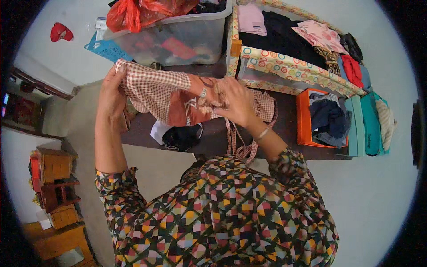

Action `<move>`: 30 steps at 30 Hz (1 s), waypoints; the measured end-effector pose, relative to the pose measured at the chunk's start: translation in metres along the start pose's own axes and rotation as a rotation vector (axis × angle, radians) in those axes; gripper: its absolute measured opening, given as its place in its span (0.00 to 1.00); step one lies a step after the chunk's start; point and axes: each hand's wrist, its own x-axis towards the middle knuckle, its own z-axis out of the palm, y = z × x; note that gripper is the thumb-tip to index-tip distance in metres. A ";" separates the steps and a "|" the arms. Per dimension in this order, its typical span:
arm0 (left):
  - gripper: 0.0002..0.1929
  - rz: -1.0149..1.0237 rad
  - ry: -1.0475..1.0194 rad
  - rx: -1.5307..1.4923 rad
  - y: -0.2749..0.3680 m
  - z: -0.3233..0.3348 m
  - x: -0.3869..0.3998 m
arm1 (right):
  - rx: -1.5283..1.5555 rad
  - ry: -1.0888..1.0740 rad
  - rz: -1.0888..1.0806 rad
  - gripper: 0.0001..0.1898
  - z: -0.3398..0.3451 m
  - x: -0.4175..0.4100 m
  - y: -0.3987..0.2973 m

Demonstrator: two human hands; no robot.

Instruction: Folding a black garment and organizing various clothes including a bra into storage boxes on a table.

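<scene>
A red-and-white checked cloth [150, 78], perhaps an apron, with a rust-coloured patch bearing letters, stretches between my two hands above the dark table [213, 133]. My left hand [112, 88] grips its upper left corner. At the other end my right hand [237, 101] pinches bunched fabric, slightly blurred, with a bracelet at the wrist. More of the checked fabric lies on the table beyond my right hand, and thin checked straps [245, 147] trail towards the table's front edge. Below the cloth lies a black and white item [181, 136], partly covered.
Behind the cloth stands a translucent plastic bin [206, 40] with a red plastic bag [146, 15] on top. Right of it is a patterned fabric storage box [287, 63] with clothes on it. An orange box [303, 120] of dark clothes stands at the table's right, beside teal boxes [370, 123].
</scene>
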 end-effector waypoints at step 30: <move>0.23 -0.164 -0.553 0.107 -0.092 0.103 -0.068 | 0.981 -0.134 0.091 0.22 -0.175 0.074 -0.085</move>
